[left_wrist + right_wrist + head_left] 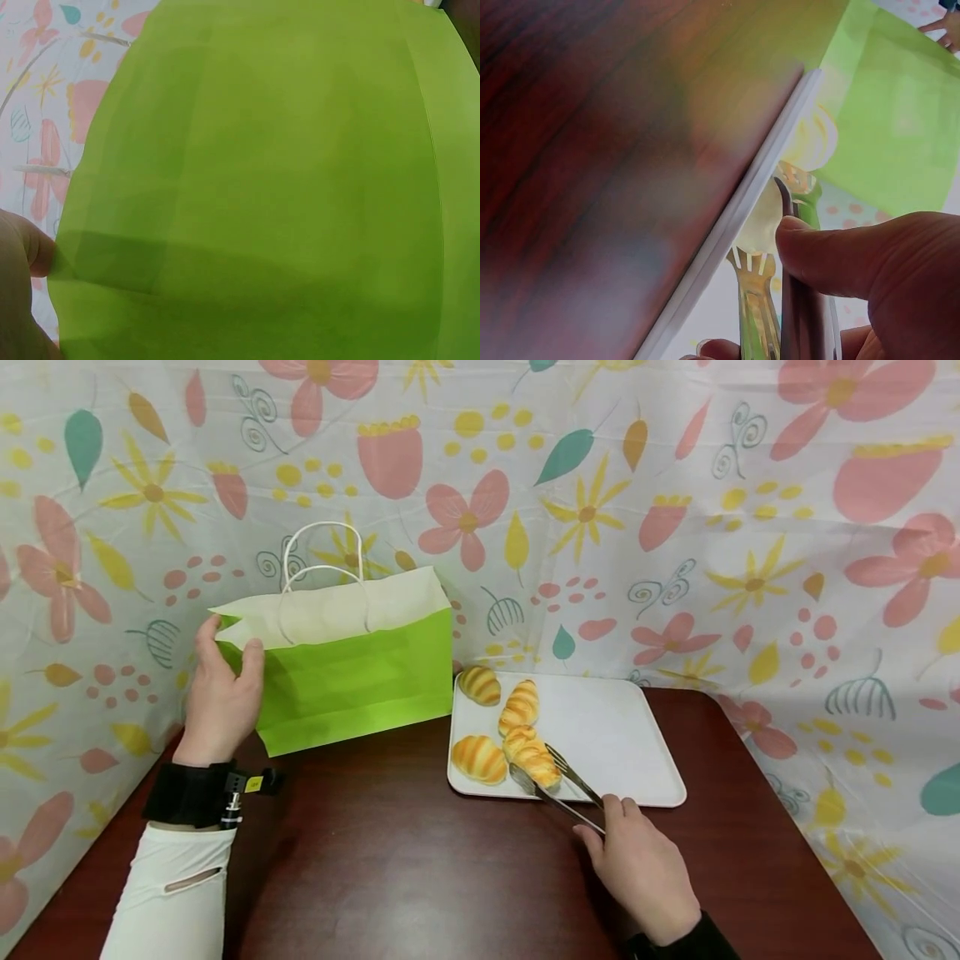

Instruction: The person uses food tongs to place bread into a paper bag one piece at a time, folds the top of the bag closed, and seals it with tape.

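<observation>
Tongs (pixel 572 812) over tray (pixel 600 727) with four breads (pixel 519 712)

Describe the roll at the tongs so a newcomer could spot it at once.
Right of the green bag lies a white tray. Near its front edge, left of centre, the long roll sits just right of a rounder roll. It alone has its near end between the tongs.

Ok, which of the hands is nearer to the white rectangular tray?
Right. The right hand is at the near edge of the tray, holding silver metal tongs; the left hand is farther away, left of the tray, gripping the green paper bag.
</observation>
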The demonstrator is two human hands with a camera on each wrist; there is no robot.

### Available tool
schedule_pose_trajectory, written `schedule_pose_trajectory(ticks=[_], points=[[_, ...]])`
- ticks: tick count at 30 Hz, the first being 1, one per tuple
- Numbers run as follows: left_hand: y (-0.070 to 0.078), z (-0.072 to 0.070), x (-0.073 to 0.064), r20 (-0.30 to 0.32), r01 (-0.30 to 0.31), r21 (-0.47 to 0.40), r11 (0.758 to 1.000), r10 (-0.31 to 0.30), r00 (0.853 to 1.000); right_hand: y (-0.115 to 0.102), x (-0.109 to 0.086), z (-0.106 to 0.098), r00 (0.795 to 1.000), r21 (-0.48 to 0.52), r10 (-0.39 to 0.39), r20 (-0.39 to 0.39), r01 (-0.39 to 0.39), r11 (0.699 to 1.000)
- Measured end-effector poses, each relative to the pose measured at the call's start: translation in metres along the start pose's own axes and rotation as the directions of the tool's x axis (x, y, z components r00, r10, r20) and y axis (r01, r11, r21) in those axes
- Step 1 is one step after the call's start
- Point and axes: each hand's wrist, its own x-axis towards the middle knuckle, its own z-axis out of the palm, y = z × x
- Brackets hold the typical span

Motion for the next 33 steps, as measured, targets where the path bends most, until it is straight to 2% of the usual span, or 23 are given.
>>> schedule_pose_trajectory(ticks=[6,13,23,28,33], points=[[0.002,0.004,0.002,0.018,0.002,-0.002,1.000,-0.002,1.000,0.004,0.000,-0.001,1.000,0.006,0.007,0.006,-0.007,1.000],[0.004,-0.001,0.001,0.027,0.003,-0.013,1.000,-0.003,1.000,0.006,0.004,-0.004,1.000,0.008,-0.007,0.026,0.007,1.000],[0.005,-0.001,0.002,0.014,-0.014,-0.002,1.000,0.014,1.000,0.015,0.007,-0.013,0.991,0.019,0.018,0.130,-0.020,1.000],[0.005,0.001,0.001,0.034,-0.003,-0.018,1.000,0.003,0.999,0.021,0.006,-0.015,0.994,0.005,0.007,0.110,-0.008,1.000],[0.003,-0.004,-0.002,0.045,0.022,-0.018,1.000,-0.021,0.999,0.023,0.008,-0.018,0.996,0.000,-0.014,0.089,0.014,1.000]])
